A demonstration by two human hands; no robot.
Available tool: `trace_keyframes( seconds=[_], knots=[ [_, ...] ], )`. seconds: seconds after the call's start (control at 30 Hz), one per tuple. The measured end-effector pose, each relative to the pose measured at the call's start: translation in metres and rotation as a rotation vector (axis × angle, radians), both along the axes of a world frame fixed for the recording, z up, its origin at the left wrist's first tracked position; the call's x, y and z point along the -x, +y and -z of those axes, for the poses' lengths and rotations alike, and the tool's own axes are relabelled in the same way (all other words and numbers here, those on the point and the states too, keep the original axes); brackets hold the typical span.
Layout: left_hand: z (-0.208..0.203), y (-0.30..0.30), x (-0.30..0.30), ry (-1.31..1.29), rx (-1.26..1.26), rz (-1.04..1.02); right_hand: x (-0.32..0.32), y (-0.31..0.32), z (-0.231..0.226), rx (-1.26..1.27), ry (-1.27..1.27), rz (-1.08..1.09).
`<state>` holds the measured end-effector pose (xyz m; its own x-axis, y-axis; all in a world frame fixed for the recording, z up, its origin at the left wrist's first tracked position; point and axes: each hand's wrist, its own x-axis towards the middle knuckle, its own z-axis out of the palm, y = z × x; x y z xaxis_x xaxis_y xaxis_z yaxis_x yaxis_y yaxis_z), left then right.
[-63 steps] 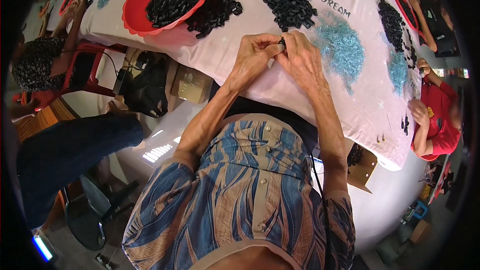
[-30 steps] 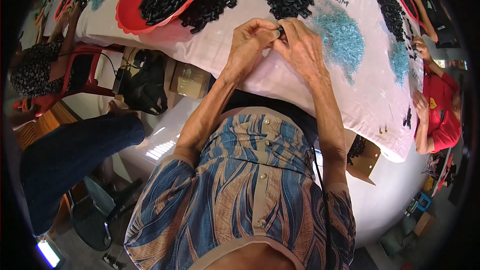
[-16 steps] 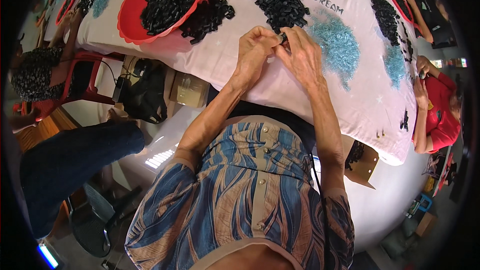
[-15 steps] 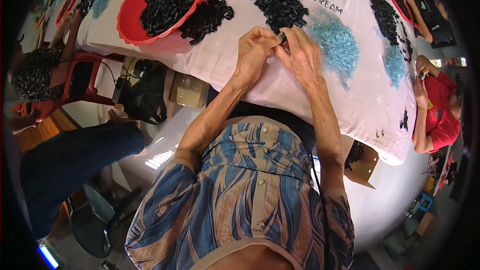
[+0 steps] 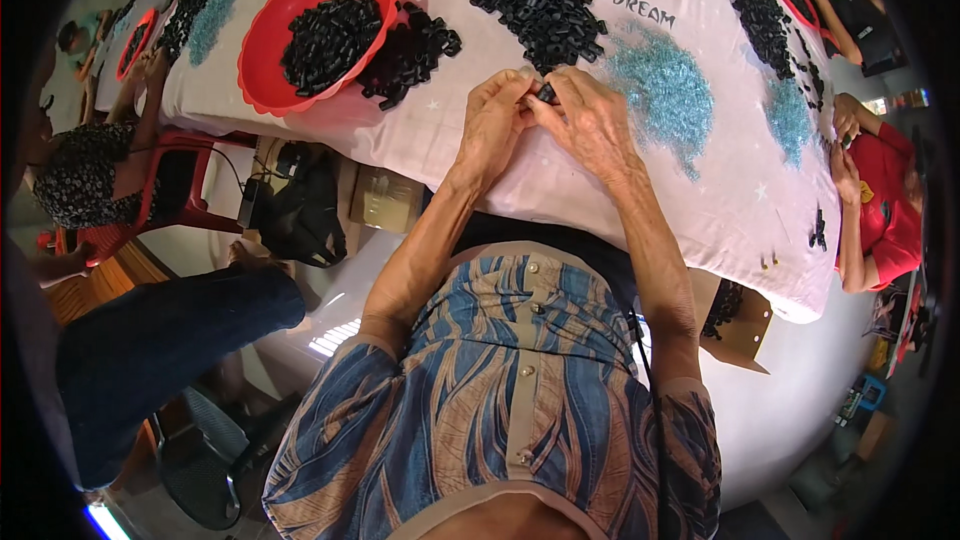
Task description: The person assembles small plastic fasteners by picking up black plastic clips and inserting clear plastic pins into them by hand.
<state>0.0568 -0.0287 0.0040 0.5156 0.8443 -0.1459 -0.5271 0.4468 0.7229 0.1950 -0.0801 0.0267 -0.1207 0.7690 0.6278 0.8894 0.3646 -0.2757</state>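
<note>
Over pink cloth (image 5: 690, 215) | left hand (image 5: 492, 125), right hand (image 5: 594, 128): fingers (image 5: 572, 86) pinching black piece (image 5: 546, 93) | dark lettering (image 5: 641, 9) beyond

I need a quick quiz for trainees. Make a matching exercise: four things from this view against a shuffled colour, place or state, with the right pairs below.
Things:
1. Large bowl
2. Tablecloth
3. Right hand
4. Nearest blue heap

Matches:
A. touching a small black piece
B. pale pink
C. on the table, just right of the hands
D. red

Pairs: 1-D, 2-B, 3-A, 4-C
</note>
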Motion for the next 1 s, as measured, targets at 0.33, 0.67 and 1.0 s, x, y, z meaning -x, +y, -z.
trace_keyframes(
  seconds=[0.33,0.67,1.0],
  knots=[
    [-0.003,-0.001,0.001,0.006,0.002,0.021,0.001,-0.001,0.001,-0.001,0.007,-0.008],
    [0.003,0.004,0.007,-0.059,-0.042,0.081,0.0,0.002,0.004,-0.052,0.012,-0.029],
    [-0.006,-0.006,0.004,-0.073,-0.048,-0.041,0.004,0.002,-0.007,0.005,0.096,-0.038]
  ],
)
